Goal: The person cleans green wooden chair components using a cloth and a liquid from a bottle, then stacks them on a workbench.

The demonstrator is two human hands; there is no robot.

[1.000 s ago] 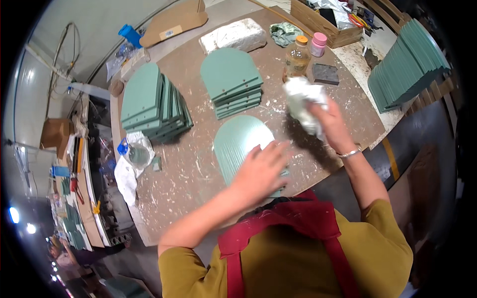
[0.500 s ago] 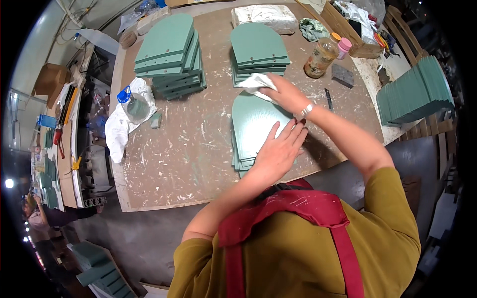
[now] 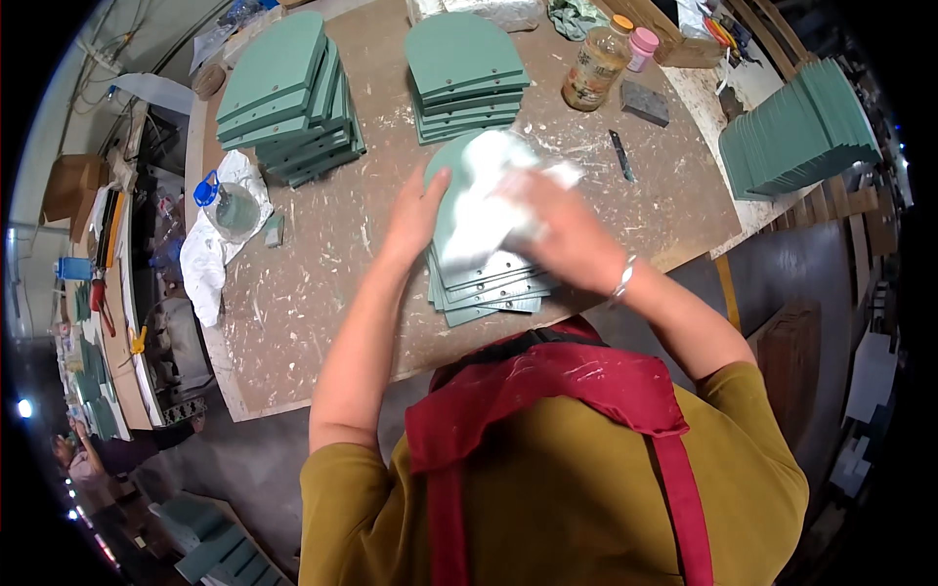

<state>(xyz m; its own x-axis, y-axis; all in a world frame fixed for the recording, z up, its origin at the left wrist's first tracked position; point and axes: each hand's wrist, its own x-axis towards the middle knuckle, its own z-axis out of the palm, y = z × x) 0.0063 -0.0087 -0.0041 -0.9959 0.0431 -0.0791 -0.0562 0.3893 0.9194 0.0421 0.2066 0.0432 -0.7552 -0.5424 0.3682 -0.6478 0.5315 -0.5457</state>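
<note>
A stack of green arch-shaped boards lies at the near edge of the worn workbench. My left hand rests flat on the left rim of the top board, fingers spread. My right hand presses a white cloth onto the top board's face; the cloth is blurred with motion and covers most of the board.
Two more stacks of green boards stand at the back, another at the right. A glass jar, a grey block, a plastic bottle on a rag and a small blade lie around.
My right hand has swept the white cloth from the board's far end down across its face. My left hand moved from the board's near part to its left rim.
</note>
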